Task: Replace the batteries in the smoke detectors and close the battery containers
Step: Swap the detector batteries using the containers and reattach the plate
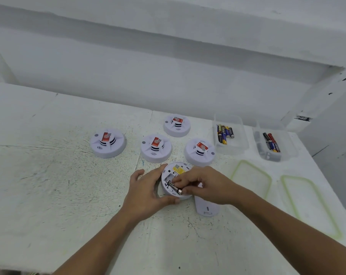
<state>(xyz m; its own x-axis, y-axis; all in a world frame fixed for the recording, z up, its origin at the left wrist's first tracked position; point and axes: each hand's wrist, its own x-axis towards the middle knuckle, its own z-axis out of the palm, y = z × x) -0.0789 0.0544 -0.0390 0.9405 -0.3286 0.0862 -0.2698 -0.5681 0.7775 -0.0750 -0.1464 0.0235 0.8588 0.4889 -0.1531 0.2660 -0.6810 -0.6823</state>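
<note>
A white smoke detector (175, 171) lies upside down near the table's middle, its battery bay uncovered and a yellow label showing. My left hand (146, 190) grips its left rim, thumb at the near edge. My right hand (205, 185) pinches a battery (175, 188) that lies slanted over the bay. The detector's white battery cover (207, 208) lies on the table just under my right wrist. Several other detectors (156, 148) stand dome-up behind, each with a red label.
Two clear plastic boxes sit at the back right: one (230, 147) holds blue and yellow batteries, the other (287, 153) red and black ones. Their green-rimmed lids (267, 181) lie in front of them. A wall runs behind the white table (49, 185).
</note>
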